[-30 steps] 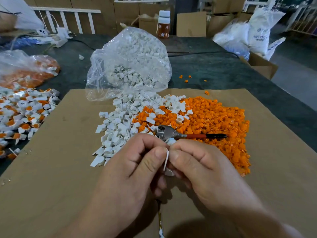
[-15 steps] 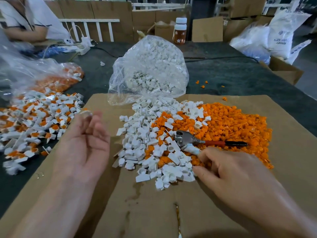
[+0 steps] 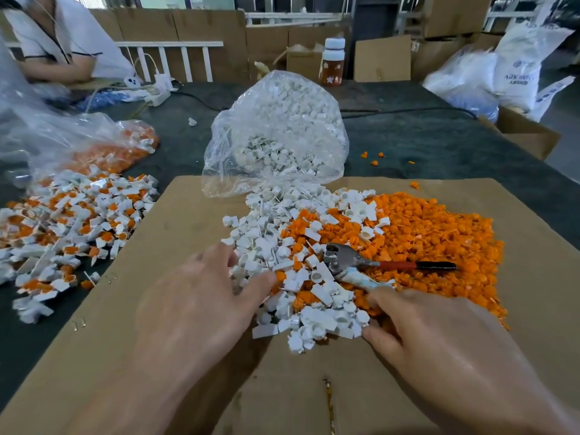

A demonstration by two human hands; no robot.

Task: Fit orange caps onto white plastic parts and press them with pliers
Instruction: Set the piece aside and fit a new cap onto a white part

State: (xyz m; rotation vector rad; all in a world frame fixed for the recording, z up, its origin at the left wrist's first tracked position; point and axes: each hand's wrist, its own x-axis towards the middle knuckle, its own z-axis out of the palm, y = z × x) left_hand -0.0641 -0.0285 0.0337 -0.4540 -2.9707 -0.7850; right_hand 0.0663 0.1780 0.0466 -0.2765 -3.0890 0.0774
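Observation:
A heap of white plastic parts (image 3: 276, 243) lies mid-cardboard, running into a wide heap of orange caps (image 3: 439, 237) on its right. Pliers (image 3: 342, 260) with a red and black handle lie on top where the two heaps meet. My left hand (image 3: 201, 296) reaches into the near left side of the white heap with fingers spread, touching parts; it is blurred. My right hand (image 3: 439, 343) rests at the near edge of the heaps, its fingertips touching parts just below the pliers' taped handle. Neither hand visibly holds a piece.
A pile of white parts with orange caps fitted (image 3: 69, 221) lies left of the cardboard sheet (image 3: 141, 324). A clear bag of white parts (image 3: 282, 127) stands behind the heaps, a bag of orange caps (image 3: 119, 146) at left. A person (image 3: 56, 42) sits far left; boxes (image 3: 527, 133) stand right.
One second ago both hands pinched a white part together. My left hand then swung left toward the fitted pile and has come back to the white heap. My right hand dropped to the heaps' near edge.

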